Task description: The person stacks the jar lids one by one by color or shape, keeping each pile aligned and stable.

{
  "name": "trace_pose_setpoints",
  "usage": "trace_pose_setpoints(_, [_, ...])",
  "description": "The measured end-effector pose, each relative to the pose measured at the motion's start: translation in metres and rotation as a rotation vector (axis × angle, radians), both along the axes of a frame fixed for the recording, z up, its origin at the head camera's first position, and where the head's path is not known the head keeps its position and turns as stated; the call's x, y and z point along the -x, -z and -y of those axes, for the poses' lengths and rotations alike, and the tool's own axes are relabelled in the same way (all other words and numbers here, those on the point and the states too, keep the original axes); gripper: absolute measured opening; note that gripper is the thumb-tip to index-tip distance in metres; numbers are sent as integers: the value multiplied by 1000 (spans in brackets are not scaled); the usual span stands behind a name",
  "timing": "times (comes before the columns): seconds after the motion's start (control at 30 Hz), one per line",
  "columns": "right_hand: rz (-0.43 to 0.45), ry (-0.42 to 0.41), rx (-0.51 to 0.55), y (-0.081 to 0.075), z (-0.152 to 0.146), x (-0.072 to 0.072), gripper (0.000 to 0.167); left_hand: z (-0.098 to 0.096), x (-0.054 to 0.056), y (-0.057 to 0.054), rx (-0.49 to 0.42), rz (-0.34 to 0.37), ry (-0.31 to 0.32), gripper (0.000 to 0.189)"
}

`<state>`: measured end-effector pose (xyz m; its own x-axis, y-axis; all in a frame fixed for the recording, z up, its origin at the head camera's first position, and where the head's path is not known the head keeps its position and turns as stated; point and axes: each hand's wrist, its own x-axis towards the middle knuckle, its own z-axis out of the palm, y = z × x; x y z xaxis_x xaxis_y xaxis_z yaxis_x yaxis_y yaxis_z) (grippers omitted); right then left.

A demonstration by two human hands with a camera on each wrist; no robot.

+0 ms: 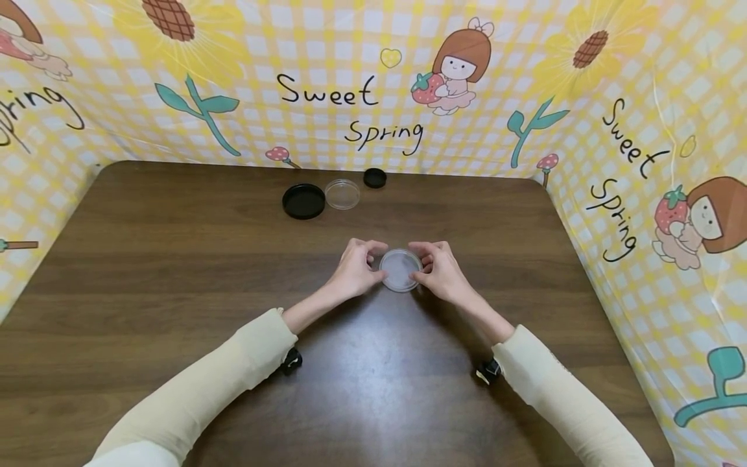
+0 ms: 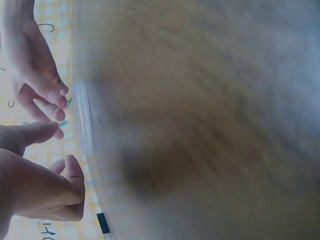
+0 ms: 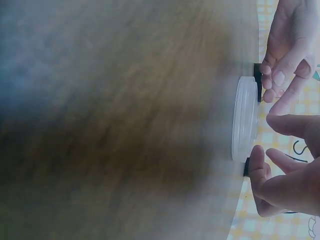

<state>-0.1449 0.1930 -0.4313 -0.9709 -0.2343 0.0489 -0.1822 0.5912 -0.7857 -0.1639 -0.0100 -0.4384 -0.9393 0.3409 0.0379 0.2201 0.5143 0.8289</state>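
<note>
A shallow round clear dish [image 1: 401,270] with ridged edges lies flat on the brown wooden table, between both hands. On its left side is my left hand [image 1: 356,269], thumb and forefinger spread apart around the rim. My right hand [image 1: 440,272] mirrors it from the right, its thumb overlapping the dish's near edge in the head view. Seen from the left wrist, the fingertips hover just above the dish [image 2: 84,117], with a gap showing. The right wrist view also shows the dish [image 3: 245,119] on the tabletop below the parted fingers.
Toward the back of the table [image 1: 175,259] stand a large black round lid-like piece [image 1: 303,201], a clear round piece [image 1: 342,194] and a small black round piece [image 1: 375,178]. A yellow checked cloth [image 1: 327,52] hangs along the back and sides.
</note>
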Motion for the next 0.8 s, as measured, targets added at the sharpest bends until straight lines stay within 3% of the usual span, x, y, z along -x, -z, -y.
trace_pose_setpoints(0.2, [-11, 19, 16, -6, 7, 7, 51, 10, 1, 0, -23, -2, -7, 48])
trace_pose_setpoints(0.43, [9, 9, 13, -7, 14, 15, 48, 24, 4, -2, -23, 49, -32, 50])
trace_pose_setpoints(0.8, [20, -9, -4, -10, 22, 28, 49, 50, 22, -8, -64, 63, -107, 52])
